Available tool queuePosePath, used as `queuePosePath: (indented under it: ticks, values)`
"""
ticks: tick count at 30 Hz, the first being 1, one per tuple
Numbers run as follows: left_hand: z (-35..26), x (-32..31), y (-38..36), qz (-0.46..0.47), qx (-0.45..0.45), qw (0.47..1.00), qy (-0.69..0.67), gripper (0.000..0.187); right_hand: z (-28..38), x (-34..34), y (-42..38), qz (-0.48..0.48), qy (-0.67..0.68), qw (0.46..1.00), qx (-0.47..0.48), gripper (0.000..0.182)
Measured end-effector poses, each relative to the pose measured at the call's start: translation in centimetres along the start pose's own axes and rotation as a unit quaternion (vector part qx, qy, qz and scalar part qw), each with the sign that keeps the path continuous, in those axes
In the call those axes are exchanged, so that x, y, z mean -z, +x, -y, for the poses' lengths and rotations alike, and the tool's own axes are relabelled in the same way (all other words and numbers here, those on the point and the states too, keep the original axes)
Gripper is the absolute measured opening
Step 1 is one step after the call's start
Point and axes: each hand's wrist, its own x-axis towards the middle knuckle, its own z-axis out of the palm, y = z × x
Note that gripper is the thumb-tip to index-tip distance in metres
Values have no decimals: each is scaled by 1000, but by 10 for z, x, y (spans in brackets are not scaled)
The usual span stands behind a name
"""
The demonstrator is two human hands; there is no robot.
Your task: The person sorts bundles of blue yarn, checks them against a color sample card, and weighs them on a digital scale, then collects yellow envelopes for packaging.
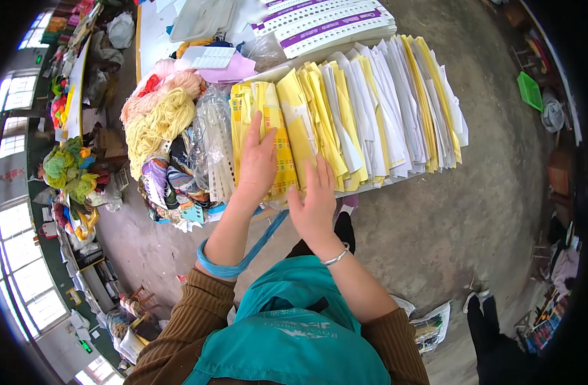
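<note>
My left hand (260, 157) lies with fingers stretched out on a yellow printed packet (283, 151) at the left end of a long row of papers. Just right of it, my right hand (315, 196) has its fingers apart, with the tips touching the lower edge of a plain yellow envelope (299, 122). Neither hand is closed around anything. More yellow and white envelopes (377, 109) stand packed on edge, leaning to the right. A blue band (226, 268) loops around my left forearm.
Left of the papers are clear plastic-wrapped strips (217, 141), cream yarn (159, 128) and multicoloured thread skeins (172, 183). Behind lie purple-and-white punched cards (326, 29) and a clear plastic tray (204, 19). A green basket (529, 91) and a dark-clothed person (496, 340) are at right.
</note>
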Motion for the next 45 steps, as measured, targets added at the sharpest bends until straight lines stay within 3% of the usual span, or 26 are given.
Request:
queuePosePath:
  ticks: [2,4,6,8,9,11,13,17,23,25,28,31,40,42,43,45]
  values:
    - [1,-2,0,-2,2,1000,0,42,-8,-3,1,13,69,996,-63,57]
    - [1,-1,1,-4,5,1000,2,42,-10,-3,4,-8,57,996,-63,57]
    - [2,1,1,11,2,1000,-10,49,-8,-1,8,114,171,958,-198,57]
    - [5,-2,2,-3,6,1000,-26,54,4,4,13,172,169,947,-210,57]
    - [6,-4,2,-16,10,999,-43,60,3,-6,8,145,82,980,-111,59]
    - [7,-2,2,-11,31,997,-69,63,-2,-27,-2,109,54,992,37,61]
    - [4,4,2,-1,81,989,-126,66,4,-36,-8,137,73,987,35,65]
    - [7,6,2,-4,70,986,-152,56,8,-34,-12,173,11,984,38,72]
    - [8,1,3,0,81,992,-96,37,8,-34,-15,177,-30,982,51,73]
    - [13,-3,1,3,46,997,-58,33,8,-34,-18,180,-32,982,53,73]
    - [9,-5,2,-8,89,992,-92,30,5,-34,-21,160,-16,985,61,71]
    - [3,1,2,4,72,997,-17,29,6,-30,-21,170,-19,983,66,69]
    - [6,-11,1,-21,36,999,34,27,4,-19,-21,200,44,976,79,64]
    - [10,-13,1,-20,32,999,36,27,7,-15,-25,201,174,963,-50,63]
    - [11,-14,1,-22,29,999,37,27,5,-18,-31,201,174,963,-50,63]
    - [10,-12,1,-18,33,999,39,28,-4,-29,-44,24,191,975,-111,63]
